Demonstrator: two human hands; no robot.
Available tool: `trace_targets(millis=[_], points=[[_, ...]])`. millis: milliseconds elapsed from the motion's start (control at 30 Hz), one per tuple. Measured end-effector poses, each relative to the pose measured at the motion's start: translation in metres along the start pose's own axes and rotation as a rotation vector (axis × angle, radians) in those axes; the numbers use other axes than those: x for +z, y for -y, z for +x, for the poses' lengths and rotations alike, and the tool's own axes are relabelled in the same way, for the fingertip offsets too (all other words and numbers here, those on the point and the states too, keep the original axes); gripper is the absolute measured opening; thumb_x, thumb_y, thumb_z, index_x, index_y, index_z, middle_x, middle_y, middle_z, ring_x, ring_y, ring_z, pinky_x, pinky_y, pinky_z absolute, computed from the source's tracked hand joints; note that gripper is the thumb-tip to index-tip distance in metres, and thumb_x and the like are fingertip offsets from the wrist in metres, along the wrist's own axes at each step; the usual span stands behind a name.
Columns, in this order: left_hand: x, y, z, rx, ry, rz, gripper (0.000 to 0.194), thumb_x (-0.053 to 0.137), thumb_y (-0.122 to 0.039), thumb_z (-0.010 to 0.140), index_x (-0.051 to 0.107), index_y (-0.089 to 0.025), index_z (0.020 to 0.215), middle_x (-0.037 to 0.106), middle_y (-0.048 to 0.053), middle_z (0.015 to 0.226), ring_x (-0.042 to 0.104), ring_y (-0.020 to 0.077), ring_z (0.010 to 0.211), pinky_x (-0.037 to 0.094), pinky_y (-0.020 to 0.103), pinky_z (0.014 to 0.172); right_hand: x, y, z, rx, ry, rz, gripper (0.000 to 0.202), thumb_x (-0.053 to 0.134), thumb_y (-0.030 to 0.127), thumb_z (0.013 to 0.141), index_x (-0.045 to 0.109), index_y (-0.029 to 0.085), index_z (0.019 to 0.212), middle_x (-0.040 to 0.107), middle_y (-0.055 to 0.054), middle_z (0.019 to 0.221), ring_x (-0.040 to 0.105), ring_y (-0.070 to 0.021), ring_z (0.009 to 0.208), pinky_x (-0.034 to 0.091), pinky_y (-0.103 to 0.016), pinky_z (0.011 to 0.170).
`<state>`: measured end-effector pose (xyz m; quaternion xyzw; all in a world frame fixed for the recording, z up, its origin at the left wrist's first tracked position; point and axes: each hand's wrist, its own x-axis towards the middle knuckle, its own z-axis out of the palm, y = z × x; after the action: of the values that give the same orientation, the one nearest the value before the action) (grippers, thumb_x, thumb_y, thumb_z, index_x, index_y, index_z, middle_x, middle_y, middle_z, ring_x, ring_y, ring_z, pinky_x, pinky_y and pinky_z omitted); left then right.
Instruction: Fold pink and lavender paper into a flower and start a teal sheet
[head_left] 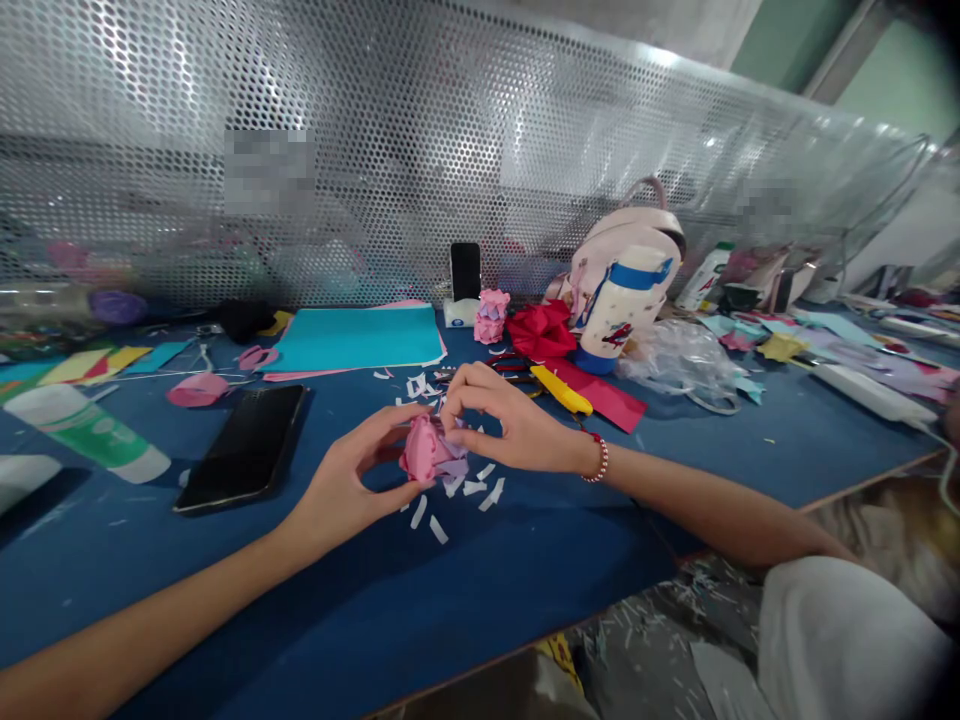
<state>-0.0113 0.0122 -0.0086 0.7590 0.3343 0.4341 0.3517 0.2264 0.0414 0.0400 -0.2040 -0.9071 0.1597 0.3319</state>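
Observation:
Between my hands, over the blue table, is a pink and lilac folded-paper piece. My left hand grips its pink end, the thumb below and the fingers above. At its lilac side, my right hand is closed with thumb and index finger pinched together; the fingertips hide what they pinch. A beaded bracelet circles my right wrist. Small white paper strips lie scattered beneath and around the piece. Behind them stands a similar pink and lilac paper piece.
A dark phone and a green-white tube lie to the left. Turquoise paper sheets are at the back. A yellow-handled cutter, red paper flower, white bottle and backpack stand or lie right of centre. A perforated metal panel rises behind.

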Motion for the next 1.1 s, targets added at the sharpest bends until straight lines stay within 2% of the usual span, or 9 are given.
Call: trace_targets(millis=[200, 333, 433, 567, 733, 900, 1100], points=[[-0.001, -0.002, 0.002, 0.044, 0.027, 0.057, 0.055, 0.078, -0.024, 0.081, 0.057, -0.031, 0.132, 0.063, 0.006, 0.125, 0.067, 0.0237, 0.110, 0.061, 0.033, 0.090, -0.001, 0.006, 0.000, 0.029, 0.017, -0.036, 0.004, 0.060, 0.023, 0.095, 0.058, 0.021, 0.094, 0.053, -0.004, 0.100, 0.049, -0.0176, 0.100, 0.044, -0.033, 0.091], [0.000, -0.002, 0.002, 0.044, 0.046, 0.040, 0.055, 0.078, -0.024, 0.081, 0.058, -0.031, 0.131, 0.063, 0.006, 0.124, 0.067, 0.0239, 0.110, 0.061, 0.033, 0.090, 0.000, 0.006, 0.001, 0.057, 0.027, 0.013, 0.011, 0.063, 0.022, 0.093, 0.055, 0.021, 0.101, 0.053, -0.003, 0.103, 0.049, -0.0168, 0.099, 0.046, -0.032, 0.091], [0.000, 0.000, 0.003, -0.012, 0.040, -0.004, 0.058, 0.081, -0.028, 0.078, 0.059, -0.027, 0.131, 0.065, 0.009, 0.127, 0.068, 0.0266, 0.110, 0.061, 0.039, 0.092, 0.002, 0.004, 0.000, 0.048, 0.017, 0.048, 0.007, 0.062, 0.021, 0.094, 0.056, 0.021, 0.098, 0.053, -0.002, 0.102, 0.050, -0.0158, 0.098, 0.047, -0.031, 0.090], [0.000, 0.002, 0.006, -0.127, 0.023, -0.121, 0.065, 0.083, -0.036, 0.073, 0.058, -0.022, 0.132, 0.067, 0.013, 0.130, 0.070, 0.0309, 0.109, 0.061, 0.046, 0.092, 0.001, 0.002, -0.001, -0.024, -0.094, 0.039, 0.005, 0.064, 0.025, 0.094, 0.064, 0.020, 0.093, 0.053, -0.002, 0.098, 0.052, -0.0156, 0.097, 0.045, -0.033, 0.092], [-0.001, 0.001, 0.009, -0.158, 0.021, -0.215, 0.062, 0.084, -0.033, 0.073, 0.060, -0.021, 0.129, 0.069, 0.014, 0.127, 0.071, 0.0320, 0.110, 0.062, 0.044, 0.090, 0.002, 0.000, -0.001, -0.022, -0.101, 0.018, 0.015, 0.055, 0.027, 0.100, 0.069, 0.022, 0.097, 0.056, -0.003, 0.100, 0.053, -0.0158, 0.099, 0.045, -0.035, 0.094], [0.000, 0.000, 0.009, -0.175, 0.028, -0.246, 0.062, 0.084, -0.033, 0.071, 0.062, -0.021, 0.128, 0.070, 0.014, 0.126, 0.071, 0.0321, 0.107, 0.062, 0.045, 0.087, 0.006, -0.004, -0.001, 0.027, -0.077, 0.069, 0.015, 0.056, 0.028, 0.100, 0.069, 0.022, 0.097, 0.057, -0.003, 0.100, 0.054, -0.0159, 0.101, 0.046, -0.035, 0.096], [0.001, 0.007, 0.007, -0.240, -0.006, -0.323, 0.061, 0.087, -0.043, 0.068, 0.068, -0.024, 0.123, 0.072, 0.012, 0.125, 0.070, 0.0337, 0.109, 0.061, 0.047, 0.091, 0.003, -0.002, -0.001, 0.029, -0.104, 0.082, 0.021, 0.050, 0.029, 0.103, 0.070, 0.023, 0.097, 0.060, -0.002, 0.100, 0.056, -0.0151, 0.099, 0.046, -0.035, 0.096]])
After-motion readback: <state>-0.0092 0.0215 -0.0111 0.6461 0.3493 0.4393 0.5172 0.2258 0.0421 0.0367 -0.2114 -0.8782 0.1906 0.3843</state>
